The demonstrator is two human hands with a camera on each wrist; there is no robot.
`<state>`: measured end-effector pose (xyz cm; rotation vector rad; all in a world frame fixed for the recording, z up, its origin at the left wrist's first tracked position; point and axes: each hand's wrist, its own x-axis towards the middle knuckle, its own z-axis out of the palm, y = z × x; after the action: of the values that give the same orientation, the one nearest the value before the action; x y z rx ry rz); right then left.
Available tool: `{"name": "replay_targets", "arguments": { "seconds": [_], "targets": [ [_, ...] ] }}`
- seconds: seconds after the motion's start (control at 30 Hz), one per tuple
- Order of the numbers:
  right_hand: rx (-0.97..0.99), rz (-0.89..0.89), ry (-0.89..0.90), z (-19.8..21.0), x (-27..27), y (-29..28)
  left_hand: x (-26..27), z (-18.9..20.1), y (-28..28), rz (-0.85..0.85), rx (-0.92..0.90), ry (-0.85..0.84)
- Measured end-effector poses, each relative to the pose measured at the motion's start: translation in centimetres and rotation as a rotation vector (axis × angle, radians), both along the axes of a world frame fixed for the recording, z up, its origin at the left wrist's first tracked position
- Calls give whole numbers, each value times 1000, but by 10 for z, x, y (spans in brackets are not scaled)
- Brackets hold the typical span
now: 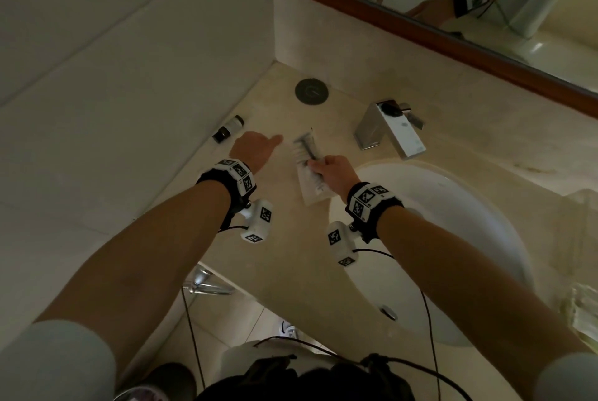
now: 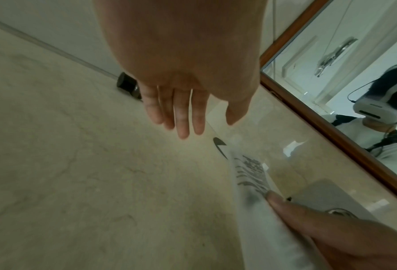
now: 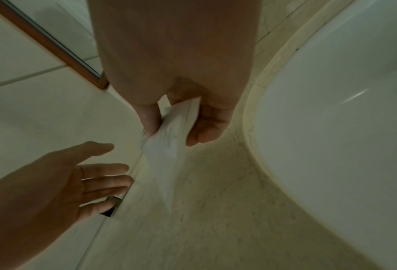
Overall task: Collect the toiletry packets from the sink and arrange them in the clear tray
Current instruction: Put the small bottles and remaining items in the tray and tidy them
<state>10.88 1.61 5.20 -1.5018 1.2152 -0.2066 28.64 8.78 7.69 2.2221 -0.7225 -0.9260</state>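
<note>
Right hand pinches a packet over the tabletop; left hand hovers spread near the tabletop's left edge.

Nothing can be read with any certainty. The white packet pinched in the right hand carries lines of dark print on its face, but they blur into strokes in every view (no single letter or number comes out). The wrist bands and the camera blocks beneath them bear black-and-white square marker patterns, which are coded signs and not text. The faucet shows no legible brand
</note>
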Motion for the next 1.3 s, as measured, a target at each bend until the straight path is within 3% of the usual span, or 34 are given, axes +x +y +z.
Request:
{"name": "replay_targets", "arguments": {
  "seconds": [0.1,0.2,0.37,0.47,0.83,1.03,1.3],
  "targets": [
    [-13,-12,11,-5,6,0,16,-3,1,-90,2,-223],
    [-8,-1,0,-7,11,-1,30,-14,0,-24,-4,-381],
    [-41,11,18,-7,18,-4,42,-25,3,-244,275,-517],
    [-38,12,25,-6,18,-7,45,-29,4,-272,319,-573],
    [-29,-22,80,-10,-4,-10,42,-36,-11,-353,227,-690],
    [-39,-24,122,-8,-19,-11,29,-30,-19,-302,249,-555],
    [-74,-9,163,0,-41,-10,2,-29,-26,-337,282,-495]
  ]
}}
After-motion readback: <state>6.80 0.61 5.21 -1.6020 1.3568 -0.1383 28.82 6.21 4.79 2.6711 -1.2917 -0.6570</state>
